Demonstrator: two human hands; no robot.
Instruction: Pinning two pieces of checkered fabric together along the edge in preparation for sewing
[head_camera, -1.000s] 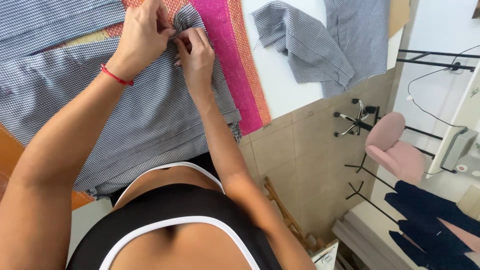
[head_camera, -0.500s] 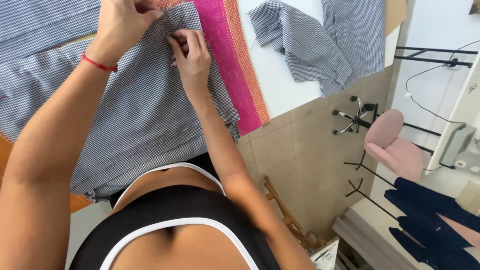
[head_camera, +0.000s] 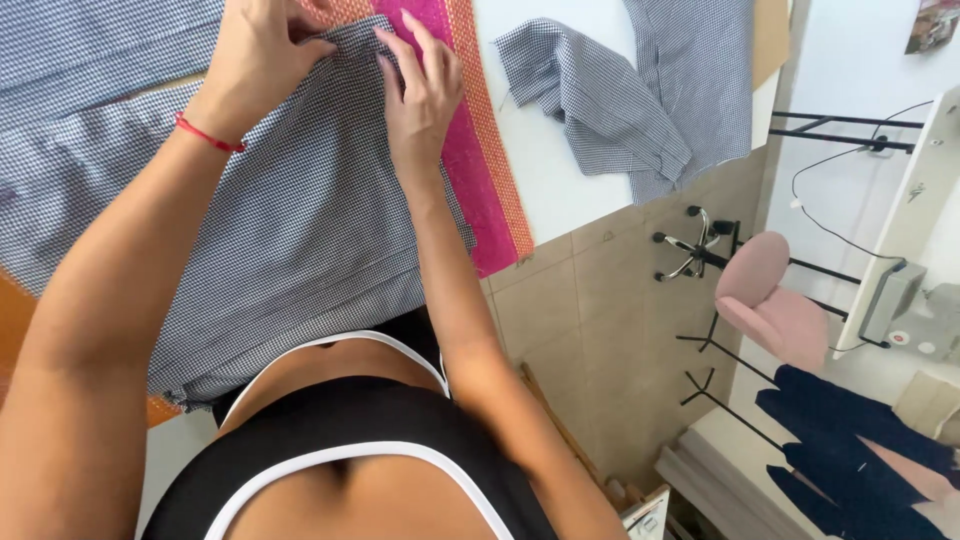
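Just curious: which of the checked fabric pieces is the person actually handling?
The large checked piece under both hands, on the pink cloth. The crumpled checked piece lies apart, untouched, on the white table.

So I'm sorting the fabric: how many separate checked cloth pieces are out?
2, perhaps more hidden past the frame edge: the large checked piece under both hands, and a crumpled checked piece on the white table, upper right.

Not much of that sort around me — just a small colourful picture card (head_camera: 936, 24) pinned on the white wall at top right, and a white printed card (head_camera: 645, 512) with dark edging down on the floor, bottom centre.
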